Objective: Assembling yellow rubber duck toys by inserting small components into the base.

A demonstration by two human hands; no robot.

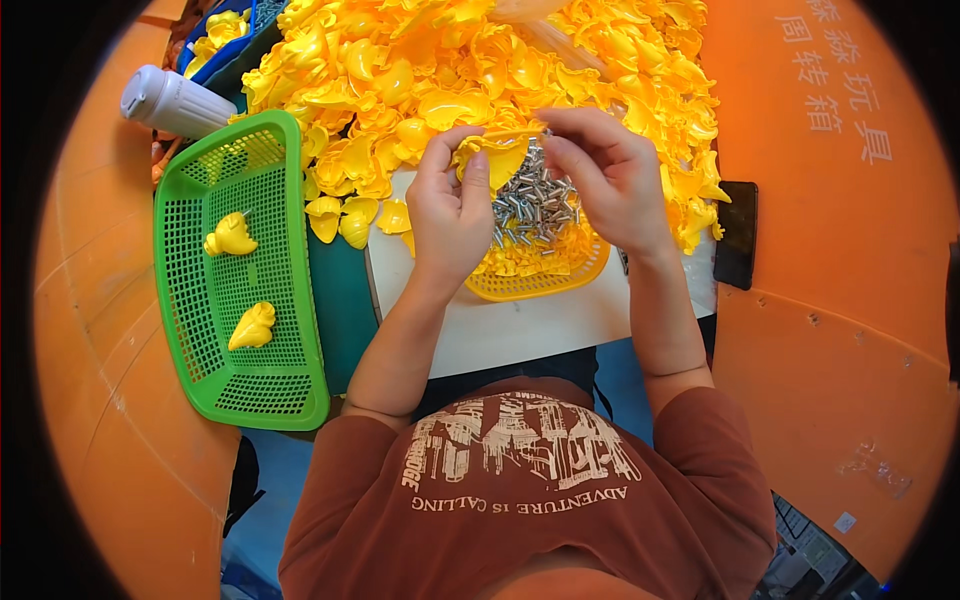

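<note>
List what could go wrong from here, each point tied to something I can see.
1. The yellow piece is pinched in the left hand above the metal pins; the right hand, close by it, might nudge it loose and drop it among them.
2. The heap of yellow pieces lies close to the yellow basket, so stray pieces could slide in and mix with the pins.

Worktable (343,300), green top, with load

Far side: one broad heap of curved yellow pieces (385,85), a few strays at its near edge. Near side: one white board (480,342), flat, bearing one yellow basket (535,289). Left: one green basket (316,345), overlapping the top in view; support partly hidden.
</note>
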